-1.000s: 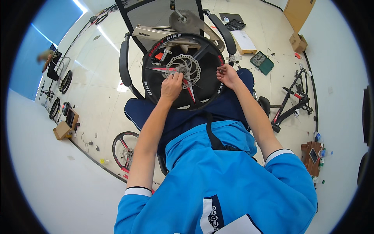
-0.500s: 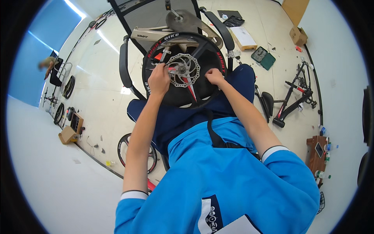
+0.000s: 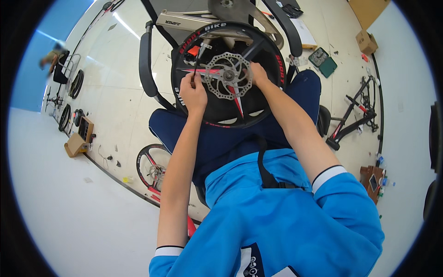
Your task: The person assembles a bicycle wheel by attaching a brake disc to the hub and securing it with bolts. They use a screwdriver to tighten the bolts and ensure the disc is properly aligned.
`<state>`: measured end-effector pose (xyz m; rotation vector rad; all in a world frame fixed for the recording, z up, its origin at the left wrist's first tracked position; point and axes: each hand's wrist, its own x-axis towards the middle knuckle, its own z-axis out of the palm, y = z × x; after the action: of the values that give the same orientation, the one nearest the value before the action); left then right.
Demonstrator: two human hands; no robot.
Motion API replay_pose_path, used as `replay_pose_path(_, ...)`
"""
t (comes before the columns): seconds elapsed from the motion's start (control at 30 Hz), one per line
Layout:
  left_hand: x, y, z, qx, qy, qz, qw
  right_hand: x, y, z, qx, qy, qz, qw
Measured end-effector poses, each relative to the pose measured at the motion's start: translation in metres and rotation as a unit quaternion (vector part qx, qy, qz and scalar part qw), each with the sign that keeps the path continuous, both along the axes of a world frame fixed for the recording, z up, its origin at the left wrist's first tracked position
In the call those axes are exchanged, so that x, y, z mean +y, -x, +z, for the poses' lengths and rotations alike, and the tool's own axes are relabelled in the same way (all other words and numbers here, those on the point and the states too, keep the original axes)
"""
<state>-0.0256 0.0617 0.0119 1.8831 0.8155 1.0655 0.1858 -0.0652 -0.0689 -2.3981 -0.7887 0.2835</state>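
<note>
Pale floor tiles point(image 3: 113, 99) spread under everything, with a blue panel point(image 3: 34, 87) at nine o'clock from the black wheel's centre, where a blurred person point(image 3: 51, 60) is near a black seat. An open cardboard box point(image 3: 76, 145) sits at eight o'clock and a second wheel point(image 3: 144, 157) at seven, on the floor.

Next comes the person's left hand point(image 3: 194, 96), at eight o'clock just beside the brake disc, fingers pinched on a thin dark rod point(image 3: 198, 60) that points toward twelve. The black wheel point(image 3: 239, 105) itself lies between the chair's armrests, its six-o'clock edge over navy trousers point(image 3: 184, 131), with the silver brake disc point(image 3: 229, 76) at its middle.

The right hand point(image 3: 259, 75) is at three o'clock, fingers curled in at the disc's edge; whether they hold anything, I cannot tell. Farther out at three lies an open green case point(image 3: 326, 67); a dark bicycle frame point(image 3: 347, 129) rests between three and four.
</note>
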Motion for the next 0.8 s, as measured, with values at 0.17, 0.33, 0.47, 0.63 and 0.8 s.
replay_pose_path(0.17,-0.002,-0.013,-0.014,-0.019,0.095,-0.021,0.995,-0.013,-0.011,-0.010,-0.020,-0.019,0.021,0.999)
replay_pose_path(0.33,-0.010,-0.030,-0.008,-0.120,0.250,-0.077,0.958,-0.047,0.027,0.024,0.472,-0.387,-0.106,0.785)
replay_pose_path(0.47,-0.011,-0.046,0.002,-0.123,0.276,-0.063,0.951,-0.070,0.058,0.040,0.607,-0.423,-0.125,0.661)
replay_pose_path(0.63,0.000,-0.054,0.001,-0.017,0.173,-0.003,0.985,-0.056,0.080,0.051,0.519,-0.377,-0.052,0.766)
replay_pose_path(0.8,0.001,-0.061,0.003,-0.100,0.264,-0.056,0.958,-0.045,0.081,0.039,0.285,-0.274,-0.064,0.916)
